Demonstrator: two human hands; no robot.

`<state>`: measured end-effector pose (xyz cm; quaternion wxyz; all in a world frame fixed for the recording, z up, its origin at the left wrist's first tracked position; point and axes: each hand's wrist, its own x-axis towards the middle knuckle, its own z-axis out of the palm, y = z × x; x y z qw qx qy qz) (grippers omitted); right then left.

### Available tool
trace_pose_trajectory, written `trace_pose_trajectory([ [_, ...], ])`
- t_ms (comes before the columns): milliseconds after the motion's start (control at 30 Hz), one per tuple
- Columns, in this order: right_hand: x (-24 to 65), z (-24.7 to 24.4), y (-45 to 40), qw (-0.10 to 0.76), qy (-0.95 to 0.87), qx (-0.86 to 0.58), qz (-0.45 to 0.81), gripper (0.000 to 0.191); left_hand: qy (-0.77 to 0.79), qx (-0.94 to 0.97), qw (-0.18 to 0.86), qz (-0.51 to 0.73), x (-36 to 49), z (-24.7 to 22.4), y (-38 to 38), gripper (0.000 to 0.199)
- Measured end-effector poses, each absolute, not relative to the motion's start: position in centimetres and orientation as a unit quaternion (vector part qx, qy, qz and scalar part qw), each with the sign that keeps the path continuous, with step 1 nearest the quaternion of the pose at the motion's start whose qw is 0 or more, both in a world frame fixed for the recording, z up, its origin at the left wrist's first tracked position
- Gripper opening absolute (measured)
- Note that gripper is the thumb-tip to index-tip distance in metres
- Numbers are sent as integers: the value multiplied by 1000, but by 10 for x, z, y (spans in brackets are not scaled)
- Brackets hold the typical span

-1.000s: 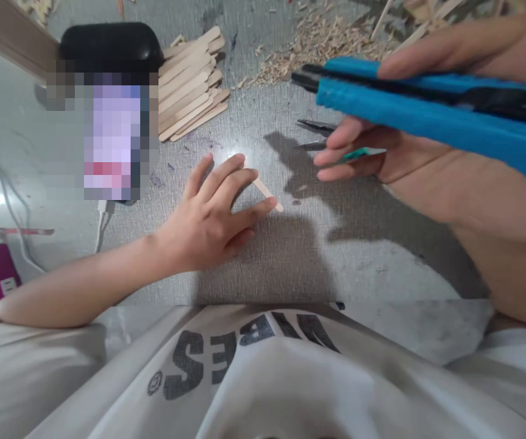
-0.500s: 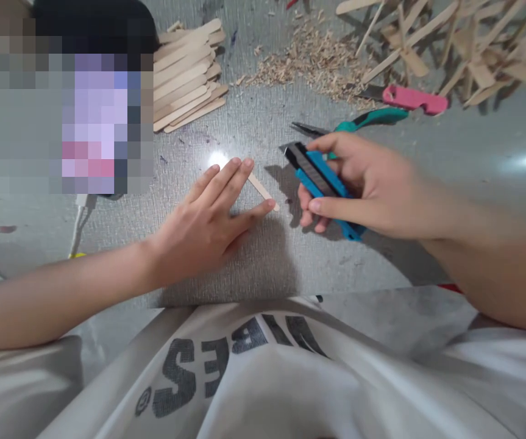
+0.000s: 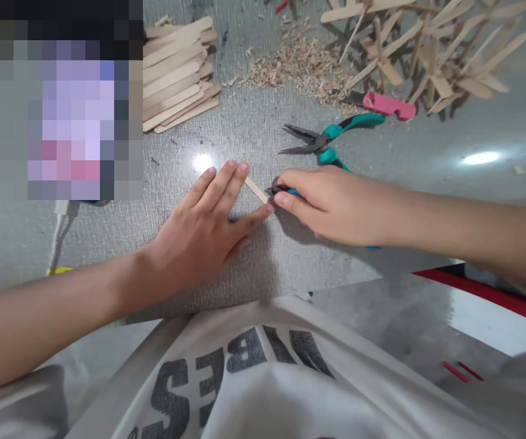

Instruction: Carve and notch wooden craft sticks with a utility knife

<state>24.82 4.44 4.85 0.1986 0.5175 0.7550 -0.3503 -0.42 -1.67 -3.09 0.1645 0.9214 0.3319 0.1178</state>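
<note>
My left hand (image 3: 208, 213) lies flat with fingers spread, pressing a thin wooden stick (image 3: 256, 189) onto the grey table. Part of the stick shows between my fingertips and thumb; the rest is hidden. My right hand (image 3: 336, 204) is closed around a blue utility knife (image 3: 292, 191), mostly hidden in the grip. The knife's blade end is at the stick's right end, beside my left thumb; whether it touches the wood I cannot tell.
Behind my right hand are open teal pliers (image 3: 321, 142) and a pink-handled knife (image 3: 389, 105). Wood shavings (image 3: 294, 66), a stack of flat sticks (image 3: 178, 76) and joined sticks (image 3: 431, 55) lie farther back. A white cable (image 3: 56, 235) is at the left.
My right hand has moved left and turned over, bringing the blue knife down to the stick's end. My left hand stays on the stick. The view has shifted slightly.
</note>
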Motion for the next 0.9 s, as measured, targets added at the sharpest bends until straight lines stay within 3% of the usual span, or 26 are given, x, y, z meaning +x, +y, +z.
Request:
trace_pose_trajectory([
  [133, 236, 50, 49, 230, 766, 508, -321, 27, 338, 921, 164, 105, -3, -29, -17, 78],
  [500, 229, 55, 51, 225, 761, 502, -344, 27, 341, 910, 206, 120, -2, -27, -17, 77],
  [900, 213, 58, 55, 318, 767, 484, -276, 32, 345, 908, 204, 121, 2, -25, -16, 76],
])
